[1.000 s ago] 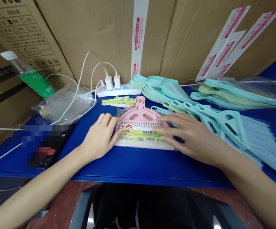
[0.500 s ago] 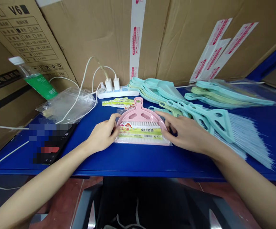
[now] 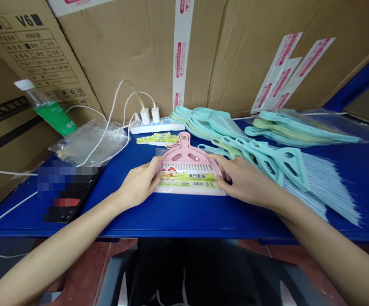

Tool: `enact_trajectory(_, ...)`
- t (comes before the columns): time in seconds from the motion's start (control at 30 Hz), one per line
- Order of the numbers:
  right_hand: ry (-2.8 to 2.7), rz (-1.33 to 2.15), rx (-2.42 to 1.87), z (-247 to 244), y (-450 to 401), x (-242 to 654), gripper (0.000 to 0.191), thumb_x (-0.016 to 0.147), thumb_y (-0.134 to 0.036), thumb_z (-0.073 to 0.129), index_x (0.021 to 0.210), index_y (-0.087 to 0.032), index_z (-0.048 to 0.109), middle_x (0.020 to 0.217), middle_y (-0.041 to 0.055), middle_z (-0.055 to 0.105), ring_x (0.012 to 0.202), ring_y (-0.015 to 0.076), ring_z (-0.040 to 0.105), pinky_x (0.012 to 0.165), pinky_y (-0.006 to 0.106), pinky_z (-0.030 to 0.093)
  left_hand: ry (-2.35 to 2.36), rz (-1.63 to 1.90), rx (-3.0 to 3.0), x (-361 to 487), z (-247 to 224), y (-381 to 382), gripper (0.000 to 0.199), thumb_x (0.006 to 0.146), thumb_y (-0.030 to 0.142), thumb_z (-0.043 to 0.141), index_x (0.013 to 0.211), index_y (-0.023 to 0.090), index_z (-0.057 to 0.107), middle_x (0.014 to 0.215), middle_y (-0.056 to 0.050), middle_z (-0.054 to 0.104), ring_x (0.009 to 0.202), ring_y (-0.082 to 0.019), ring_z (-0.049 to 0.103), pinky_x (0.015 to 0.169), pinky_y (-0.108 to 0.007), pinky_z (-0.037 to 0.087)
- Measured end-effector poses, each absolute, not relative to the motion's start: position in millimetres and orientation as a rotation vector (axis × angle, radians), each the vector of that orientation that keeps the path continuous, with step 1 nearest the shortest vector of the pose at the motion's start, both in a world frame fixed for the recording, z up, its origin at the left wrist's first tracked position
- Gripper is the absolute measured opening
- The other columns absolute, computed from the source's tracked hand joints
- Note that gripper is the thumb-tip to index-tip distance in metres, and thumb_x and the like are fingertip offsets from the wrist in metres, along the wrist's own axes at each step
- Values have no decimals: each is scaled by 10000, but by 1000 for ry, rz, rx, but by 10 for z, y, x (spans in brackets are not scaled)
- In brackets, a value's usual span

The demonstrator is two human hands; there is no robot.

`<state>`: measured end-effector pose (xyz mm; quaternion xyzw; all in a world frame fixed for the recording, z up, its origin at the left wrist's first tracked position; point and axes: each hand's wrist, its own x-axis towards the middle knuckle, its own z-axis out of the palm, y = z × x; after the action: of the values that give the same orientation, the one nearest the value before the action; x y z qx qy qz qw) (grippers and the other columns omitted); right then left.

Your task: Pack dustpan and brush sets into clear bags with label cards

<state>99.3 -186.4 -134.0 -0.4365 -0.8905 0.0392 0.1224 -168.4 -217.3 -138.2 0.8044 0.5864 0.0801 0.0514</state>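
In front of me on the blue table lies a pink dustpan and brush set [image 3: 186, 154] in a clear bag, handle pointing away. A green and yellow printed label [image 3: 187, 178] crosses the white bristles. My left hand [image 3: 141, 180] grips the set's left edge between thumb and fingers. The opposite edge is pinched by my right hand [image 3: 240, 176]; some of its fingertips are hidden. Just right of that hand, several turquoise brushes [image 3: 291, 163] and a green one lie with pale bristles toward me. More printed labels [image 3: 157, 139] are beyond the pink set.
Turquoise dustpans [image 3: 214, 120] are stacked at the back, with bagged dustpans [image 3: 305, 129] to their right. A power strip [image 3: 157, 126] with chargers and white cables stands behind. Leftward are plastic bags [image 3: 95, 142], a green-labelled bottle [image 3: 55, 117] and a phone [image 3: 76, 195]. Cardboard [image 3: 133, 46] walls the back.
Both hands keep hold of the set's sides, with the left fingers slightly further in over its edge. The whole view has shifted slightly.
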Motion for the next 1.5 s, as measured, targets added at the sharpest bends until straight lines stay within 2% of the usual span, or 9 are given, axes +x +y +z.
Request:
enact_trajectory(0.3, -2451, 277, -1396, -1355, -1826, 984, 554, 957, -284, 261, 1460, -100, 400, 682, 59, 674, 638, 287, 626, 604, 382, 445, 1699, 367, 2417, -1714, -1368, -2185, 413, 912, 247, 324, 1315, 199, 398, 653, 46, 554, 527, -169, 553, 551, -271, 382)
enact_trajectory(0.43, -2418, 362, -1277, -1348, -1818, 996, 536, 956, -325, 311, 1448, -143, 420, 638, 21, 645, 602, 264, 625, 587, 373, 454, 1597, 463, 2359, -1724, -1337, -2193, 398, 890, 231, 355, 1261, 230, 499, 546, 89, 461, 438, -129, 437, 507, -237, 312)
enact_trajectory(0.57, -2315, 488, -1242, -1300, -1820, 1010, 593, 944, -399, 377, 1465, -115, 393, 678, 15, 628, 607, 231, 612, 614, 375, 499, 1515, 624, 2263, -1720, -1324, -2197, 376, 829, 223, 411, 1142, 224, 620, 511, 96, 423, 441, -106, 405, 506, -216, 321)
enact_trajectory(0.7, -2068, 728, -1227, -1336, -1918, 1025, 671, 929, -463, 449, 1502, -137, 328, 859, 43, 634, 628, 198, 623, 639, 377, 552, 1458, 780, 2104, -1724, -1319, -2192, 355, 771, 237, 455, 1015, 170, 704, 495, 80, 459, 459, -100, 426, 498, -208, 360)
enact_trajectory(0.8, -1749, 1004, -1176, -1474, -2074, 1010, 775, 870, -495, 582, 1530, -232, 272, 1052, 60, 622, 664, 176, 652, 668, 380, 593, 1418, 855, 2019, -1724, -1317, -2195, 345, 743, 231, 473, 947, 149, 739, 477, 74, 459, 440, -88, 406, 459, -199, 336)
enact_trajectory(0.93, -1171, 1379, -990, -1643, -2276, 883, 759, 761, -432, 735, 1438, -354, 401, 1228, 39, 643, 1096, 252, 651, 844, 451, 602, 1405, 951, 2020, -1693, -1319, -2233, 338, 716, 232, 493, 889, 145, 771, 507, 52, 526, 443, -77, 405, 448, -192, 333)
enact_trajectory(1.07, -890, 1534, -781, -1635, -2387, 637, 582, 740, -368, 743, 1296, -322, 577, 1287, 43, 668, 1297, 292, 536, 1004, 522, 515, 1415, 1074, 2086, -1644, -1307, -2299, 325, 700, 226, 507, 853, 140, 780, 467, 56, 525, 434, -76, 417, 468, -192, 377)
enact_trajectory(1.3, -700, 1693, -634, -1598, -2461, 236, 618, 781, -287, 718, 1358, -393, 522, 1290, -10, 678, 1286, 261, 559, 1074, 547, 458, 1374, 1157, 2204, -1619, -1326, -2351, 315, 700, 188, 498, 863, 162, 767, 478, 59, 565, 426, -72, 463, 479, -180, 412)
enact_trajectory(1.5, -585, 1643, -654, -1664, -2430, 147, 524, 772, -267, 736, 1276, -325, 603, 1167, 4, 738, 1262, 259, 584, 1090, 479, 464, 1269, 1129, 2312, -1620, -1327, -2359, 279, 808, 217, 508, 903, 160, 764, 490, 51, 577, 430, -72, 493, 469, -173, 407)
